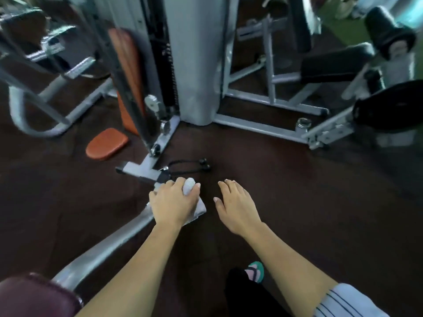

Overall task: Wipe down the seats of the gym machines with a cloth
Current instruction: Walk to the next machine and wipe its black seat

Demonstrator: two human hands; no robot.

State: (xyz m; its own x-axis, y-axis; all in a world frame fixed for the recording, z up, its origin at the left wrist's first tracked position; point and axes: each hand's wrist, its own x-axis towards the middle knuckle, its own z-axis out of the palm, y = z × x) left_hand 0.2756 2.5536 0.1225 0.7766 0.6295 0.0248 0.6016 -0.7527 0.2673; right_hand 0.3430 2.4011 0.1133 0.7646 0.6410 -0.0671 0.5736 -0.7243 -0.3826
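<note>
My left hand point(172, 202) grips a bunched white cloth point(189, 188), which sticks out between my fingers and hangs below my palm. My right hand point(237, 208) hovers beside it, fingers loosely spread and holding nothing. Both hands are over the dark brown floor, away from any seat. A maroon padded seat point(34, 296) shows at the bottom left corner. An orange seat pad point(107, 143) and an orange back pad point(128, 76) belong to the machine at the left. Black pads point(336, 65) sit on the machine at the right.
A grey weight-stack column point(194, 58) stands ahead in the middle. Grey steel frames point(263, 129) run along the floor on both sides, and a silver bar point(103, 250) slants under my left arm. A black cable handle point(194, 167) lies on the floor. My sandalled foot point(255, 271) is below.
</note>
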